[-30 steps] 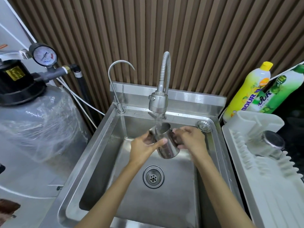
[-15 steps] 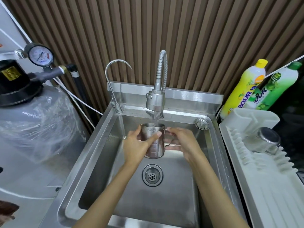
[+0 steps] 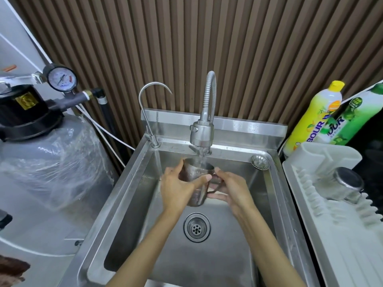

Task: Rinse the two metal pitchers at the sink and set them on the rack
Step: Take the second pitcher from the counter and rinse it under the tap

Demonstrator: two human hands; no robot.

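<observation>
A small metal pitcher (image 3: pixel 197 191) stands upright in the air over the steel sink (image 3: pixel 217 266), right under the flexible tap (image 3: pixel 202 132), and water runs into its mouth. My left hand (image 3: pixel 176 190) wraps its body from the left, thumb across the front. My right hand (image 3: pixel 232 189) holds its handle on the right. A second metal pitcher (image 3: pixel 342 186) lies upside down and tilted on the white drying rack (image 3: pixel 342 245) to the right of the sink.
The drain (image 3: pixel 196 227) sits below the pitcher, and a loose strainer (image 3: pixel 259 161) rests on the sink's back right corner. A thin curved tap (image 3: pixel 149 112) rises at the back left. Two detergent bottles (image 3: pixel 317 114) stand behind the rack. A wrapped tank (image 3: pixel 45 162) with a gauge (image 3: pixel 61 80) fills the left.
The pitcher went from tilted to upright under the stream. Both hands kept their hold on it and shifted slightly left.
</observation>
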